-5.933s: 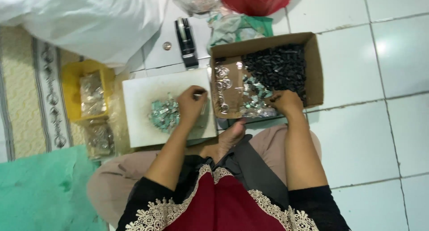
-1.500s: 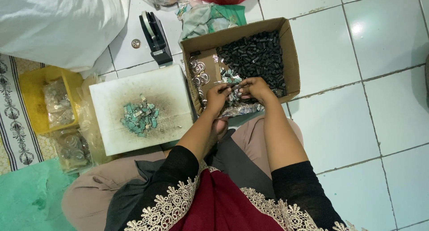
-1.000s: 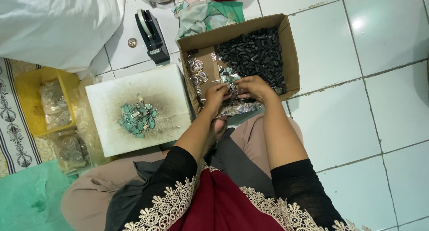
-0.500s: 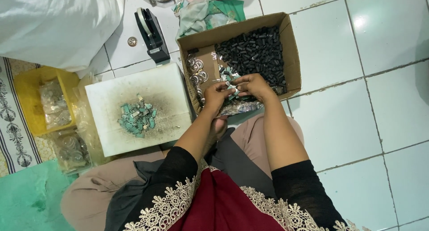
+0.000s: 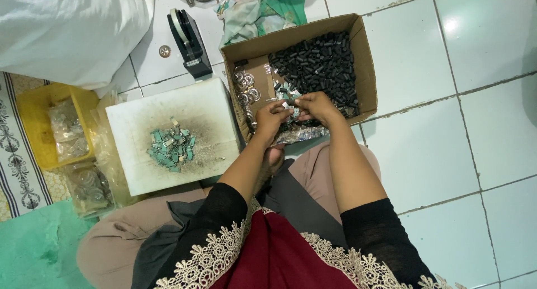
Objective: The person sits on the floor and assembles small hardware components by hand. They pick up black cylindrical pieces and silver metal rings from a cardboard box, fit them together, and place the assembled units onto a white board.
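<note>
The cardboard box point(image 5: 366, 60) sits on the floor; black cylinders point(image 5: 319, 65) fill its far side. At its near edge, left hand point(image 5: 271, 118) and right hand point(image 5: 316, 105) meet, fingers pinched together on a small silvery part point(image 5: 290, 108). Best held low over the box, lest it drop.

Both hands, left hand point(image 5: 272, 117) and right hand point(image 5: 316, 105), meet over the cardboard box point(image 5: 366, 60).

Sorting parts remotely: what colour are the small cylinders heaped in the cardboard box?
Black. The small cylinders show best in the head view.
</note>
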